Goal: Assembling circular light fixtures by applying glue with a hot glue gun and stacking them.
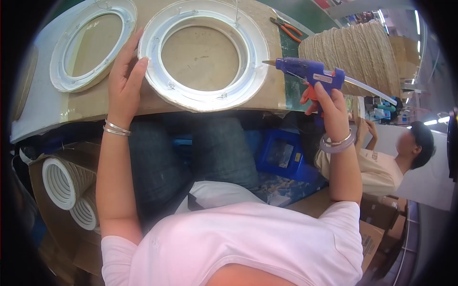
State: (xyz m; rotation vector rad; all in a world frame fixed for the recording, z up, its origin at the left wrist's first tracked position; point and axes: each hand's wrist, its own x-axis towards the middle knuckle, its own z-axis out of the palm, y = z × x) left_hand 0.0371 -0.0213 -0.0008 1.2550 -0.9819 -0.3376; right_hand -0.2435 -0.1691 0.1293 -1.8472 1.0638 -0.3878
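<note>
White ring frame (205, 95) flat on worktop (86, 102), near edge.
Left hand (125, 81) rests open-fingered against its left rim; right hand (329, 107) grips blue glue gun (310, 72), nozzle just off the right rim. Second ring (90, 43) upper left, partly cut off. Pliers (287, 28) behind.

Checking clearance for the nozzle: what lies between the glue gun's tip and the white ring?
Only bare brown tabletop in the head view, between the glue gun tip and the white ring.
</note>
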